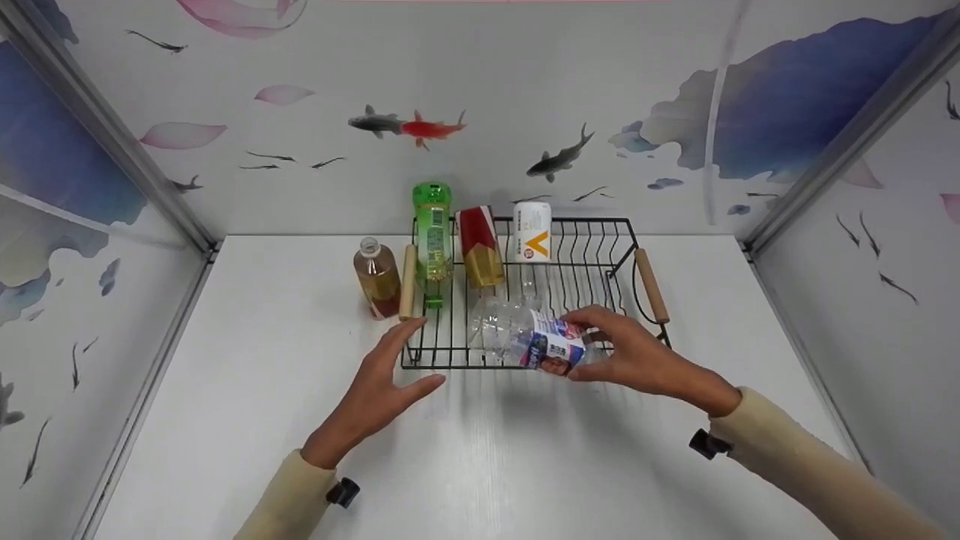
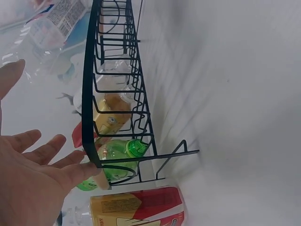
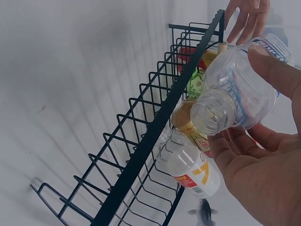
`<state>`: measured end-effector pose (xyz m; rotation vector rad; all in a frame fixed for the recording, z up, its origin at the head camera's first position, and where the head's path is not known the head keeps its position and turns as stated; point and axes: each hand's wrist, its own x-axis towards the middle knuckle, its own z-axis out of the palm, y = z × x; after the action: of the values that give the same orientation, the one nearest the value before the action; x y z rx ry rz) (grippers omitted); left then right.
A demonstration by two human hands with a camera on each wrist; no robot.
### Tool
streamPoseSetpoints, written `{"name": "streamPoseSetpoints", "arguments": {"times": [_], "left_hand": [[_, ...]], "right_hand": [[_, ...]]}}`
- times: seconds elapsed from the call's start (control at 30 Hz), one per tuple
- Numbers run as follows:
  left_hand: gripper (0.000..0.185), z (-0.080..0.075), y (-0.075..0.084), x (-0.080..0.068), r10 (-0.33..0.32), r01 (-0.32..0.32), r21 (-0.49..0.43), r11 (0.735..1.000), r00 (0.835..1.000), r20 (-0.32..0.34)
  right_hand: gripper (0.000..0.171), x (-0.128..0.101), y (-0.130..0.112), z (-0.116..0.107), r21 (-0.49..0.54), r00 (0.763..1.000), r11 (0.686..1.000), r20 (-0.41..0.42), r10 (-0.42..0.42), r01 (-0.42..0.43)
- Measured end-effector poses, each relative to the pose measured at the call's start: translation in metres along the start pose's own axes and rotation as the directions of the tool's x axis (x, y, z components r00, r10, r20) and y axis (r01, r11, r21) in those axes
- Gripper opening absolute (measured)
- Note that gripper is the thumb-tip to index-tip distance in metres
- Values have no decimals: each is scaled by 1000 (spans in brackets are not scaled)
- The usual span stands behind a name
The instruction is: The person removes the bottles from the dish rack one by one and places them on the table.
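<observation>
My right hand [image 1: 630, 349] grips a clear plastic bottle [image 1: 510, 330] with a blue and white label, holding it tilted over the front of the black wire rack [image 1: 465, 367]. Its uncapped neck [image 3: 214, 112] shows below the fingers in the right wrist view. My left hand [image 1: 379, 382] holds nothing, its thumb and fingers spread beside the rack's front left corner, close to the wooden handle [image 1: 408, 281]. Leaning neck-down in the rack are a green bottle [image 1: 433, 232], a bottle with a red and gold label [image 1: 480, 244] and one with a white label [image 1: 532, 232].
Left of the rack, another bottle with a red and gold label [image 1: 379, 281] stands upright on the white table [image 1: 247, 360]. A second wooden handle [image 1: 651, 285] is on the rack's right side. Printed walls [image 1: 480, 75] enclose the table at the back and sides.
</observation>
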<state>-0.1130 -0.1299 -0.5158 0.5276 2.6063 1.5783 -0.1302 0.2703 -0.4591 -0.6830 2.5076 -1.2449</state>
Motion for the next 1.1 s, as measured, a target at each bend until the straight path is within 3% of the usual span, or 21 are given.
{"name": "streamPoseSetpoints", "arguments": {"times": [0.47,0.73,1.1], "left_hand": [[85,-1,18,4,72,-70,-31,997,995,69],[85,0,38,8,135,-132,-33,991,979,151],[87,1,56,12,153,-166,35,986,958,241]], "right_hand": [[73,-3,-7,-2,-36,1000,999,11,-28,28],[71,-7,-15,0,-113,995,989,33,-91,94],[70,-8,-30,3,-175,993,978,59,-103,112]]}}
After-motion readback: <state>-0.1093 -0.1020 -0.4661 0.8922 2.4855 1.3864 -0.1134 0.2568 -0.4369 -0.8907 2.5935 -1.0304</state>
